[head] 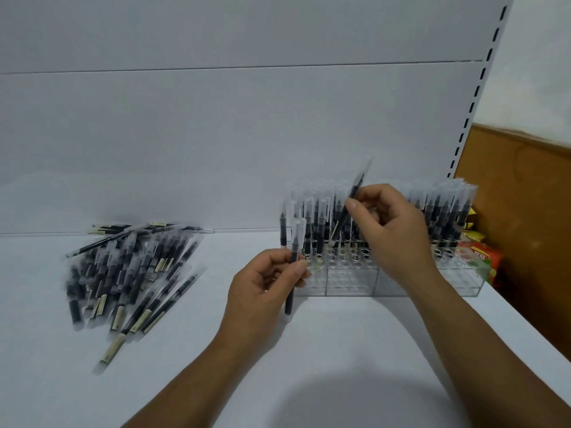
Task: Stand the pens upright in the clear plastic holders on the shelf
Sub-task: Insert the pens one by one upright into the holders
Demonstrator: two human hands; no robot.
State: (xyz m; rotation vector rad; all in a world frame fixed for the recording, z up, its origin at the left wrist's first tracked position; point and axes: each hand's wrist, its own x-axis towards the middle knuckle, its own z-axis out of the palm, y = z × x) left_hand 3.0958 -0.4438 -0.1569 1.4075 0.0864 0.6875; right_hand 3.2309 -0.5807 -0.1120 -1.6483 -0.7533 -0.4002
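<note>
Pinched a tilted black pen (358, 183) in right hand (392, 230) fingers above the clear holder (401, 285) at two o'clock, clasped a spare pen (293, 267) in the left hand (262, 291); needed squaring upright over a free hole (355, 258).

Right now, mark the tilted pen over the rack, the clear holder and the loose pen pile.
tilted pen (357, 184): head view, dark barrel below its clear cap.
clear holder (349, 285): head view, bare front wall.
loose pen pile (129, 273): head view, middle of the heap.
</note>
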